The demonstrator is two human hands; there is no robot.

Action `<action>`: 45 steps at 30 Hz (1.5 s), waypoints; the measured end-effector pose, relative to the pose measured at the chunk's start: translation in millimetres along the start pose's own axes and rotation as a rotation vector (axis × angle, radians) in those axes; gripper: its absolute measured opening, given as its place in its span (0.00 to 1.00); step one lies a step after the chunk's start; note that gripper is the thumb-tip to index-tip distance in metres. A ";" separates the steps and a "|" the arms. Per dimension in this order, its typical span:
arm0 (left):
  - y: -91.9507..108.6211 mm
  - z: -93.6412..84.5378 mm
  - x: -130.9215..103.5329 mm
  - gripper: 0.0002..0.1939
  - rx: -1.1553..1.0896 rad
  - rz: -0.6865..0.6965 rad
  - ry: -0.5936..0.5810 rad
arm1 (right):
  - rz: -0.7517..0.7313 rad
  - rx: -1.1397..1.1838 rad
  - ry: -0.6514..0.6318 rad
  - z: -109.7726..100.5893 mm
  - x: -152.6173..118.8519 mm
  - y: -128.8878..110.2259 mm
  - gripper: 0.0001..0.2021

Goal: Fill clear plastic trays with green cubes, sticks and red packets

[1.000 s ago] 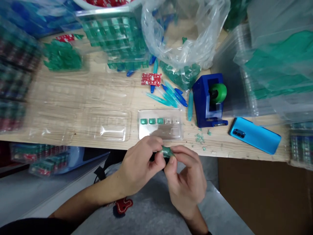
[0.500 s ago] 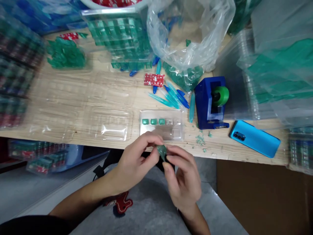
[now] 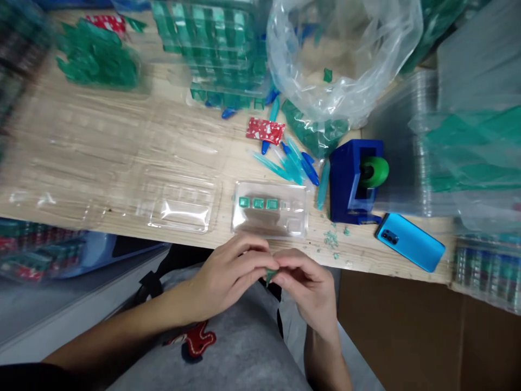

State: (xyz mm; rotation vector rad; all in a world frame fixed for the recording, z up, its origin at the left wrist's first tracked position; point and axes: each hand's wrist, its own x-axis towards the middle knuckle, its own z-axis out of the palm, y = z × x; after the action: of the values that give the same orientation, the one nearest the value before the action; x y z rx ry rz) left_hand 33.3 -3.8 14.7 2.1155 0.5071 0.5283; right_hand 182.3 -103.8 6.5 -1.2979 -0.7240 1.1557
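Observation:
My left hand (image 3: 234, 277) and my right hand (image 3: 311, 288) meet just in front of the table edge, fingertips pinched together on a small green translucent plastic piece (image 3: 269, 276). Fingers cover most of that piece, so its full shape is hidden. Just beyond my hands lies a clear plastic tray (image 3: 262, 224) with a row of small slots. Three green square pieces (image 3: 258, 203) sit in its left and middle slots, while the slots at the right hold nothing green.
Teal and blue pen-like parts (image 3: 291, 165) and a red patterned packet (image 3: 265, 131) lie behind the tray. To the right stand a blue tape dispenser (image 3: 344, 182) and a blue phone (image 3: 410, 242). More clear trays (image 3: 179, 201), a green pile (image 3: 100, 60) and a plastic bag (image 3: 354, 98) surround them.
My fingertips have closed further over the green piece, which shows less than before. The camera view has shifted and tilted slightly; the three pieces in the tray stay in place.

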 end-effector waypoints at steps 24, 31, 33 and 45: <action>-40.1 13.0 6.8 0.06 0.317 -0.011 0.018 | -0.337 -0.924 -0.058 -40.1 65.8 -6.1 0.08; -40.5 20.2 2.7 0.07 0.414 -0.002 -0.023 | -0.370 -1.073 -0.206 -37.4 77.4 -5.9 0.05; -40.8 20.5 2.9 0.07 0.426 0.000 -0.028 | -0.415 -1.148 -0.203 -36.1 79.0 -4.4 0.05; -36.5 2.9 15.1 0.07 0.293 0.030 -0.121 | -0.466 -1.236 -0.246 -36.7 86.2 6.8 0.05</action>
State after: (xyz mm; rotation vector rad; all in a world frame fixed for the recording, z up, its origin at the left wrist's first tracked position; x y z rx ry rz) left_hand 41.5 21.9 -14.3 2.4200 0.5093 0.3562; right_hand 241.5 -37.1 -23.0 -1.8023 -1.9844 0.4075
